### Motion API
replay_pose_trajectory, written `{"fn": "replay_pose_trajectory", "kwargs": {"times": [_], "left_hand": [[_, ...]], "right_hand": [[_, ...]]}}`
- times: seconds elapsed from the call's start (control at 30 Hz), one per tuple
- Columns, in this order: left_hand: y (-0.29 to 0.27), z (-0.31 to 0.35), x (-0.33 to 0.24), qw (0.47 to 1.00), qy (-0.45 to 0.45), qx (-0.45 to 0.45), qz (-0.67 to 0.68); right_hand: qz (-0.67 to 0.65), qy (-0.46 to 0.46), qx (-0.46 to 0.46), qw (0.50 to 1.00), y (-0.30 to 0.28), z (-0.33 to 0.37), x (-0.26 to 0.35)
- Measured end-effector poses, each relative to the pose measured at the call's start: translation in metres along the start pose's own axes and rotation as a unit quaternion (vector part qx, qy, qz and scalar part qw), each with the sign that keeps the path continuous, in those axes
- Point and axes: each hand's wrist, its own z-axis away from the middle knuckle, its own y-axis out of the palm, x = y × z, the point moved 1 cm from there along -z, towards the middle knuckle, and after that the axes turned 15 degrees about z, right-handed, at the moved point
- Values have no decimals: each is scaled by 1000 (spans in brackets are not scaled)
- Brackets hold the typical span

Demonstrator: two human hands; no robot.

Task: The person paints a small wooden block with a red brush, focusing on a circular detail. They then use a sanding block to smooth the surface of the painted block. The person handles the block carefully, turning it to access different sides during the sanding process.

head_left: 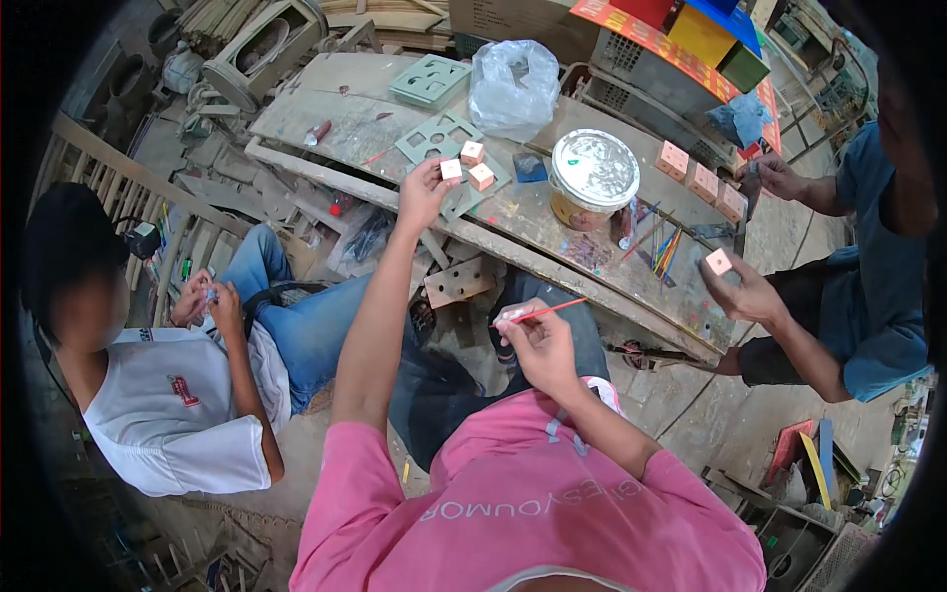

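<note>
My left hand (pixel 424 194) reaches over the bench edge and pinches a pale wooden cube (pixel 451 170) between thumb and fingers. Two more cubes, one behind (pixel 473 152) and one to its right (pixel 481 178), rest on a pale green board with round holes (pixel 440 136). Above my lap, my right hand (pixel 540 345) is closed around a thin red paintbrush (pixel 548 312), which points to the right. Its other end is hidden by my fingers.
On the bench (pixel 340 94) stand a lidded tub (pixel 595 168), a plastic bag (pixel 513 89), a row of dotted cubes (pixel 702 182) and several coloured sticks (pixel 667 252). At right, a co-worker's hand (pixel 747 291) holds a cube. Another person (pixel 187 395) sits at left.
</note>
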Motion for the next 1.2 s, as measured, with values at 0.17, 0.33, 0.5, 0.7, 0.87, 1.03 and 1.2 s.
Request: {"fn": "replay_pose_trajectory", "kwargs": {"times": [0.17,0.33,0.5,0.7,0.87,1.03,1.2], "left_hand": [[-2,-12,7,1000,-12,-4,-23],[2,-12,5,999,18,-10,-41],[-6,3,-2,993,35,-73,-85],[1,19,-10,994,37,-83,-63],[-3,13,7,994,21,-55,-94],[-5,12,18,995,39,-68,-68],[-5,15,11,996,30,-67,-50]], "right_hand": [[33,23,8,999,-4,2,-2],[21,33,-22,999,-3,1,0],[34,26,-5,999,-1,4,-6],[13,14,-7,1000,0,5,3],[28,18,11,999,1,8,5],[36,12,5,999,-6,8,-1],[20,24,13,999,-1,7,-1]]}}
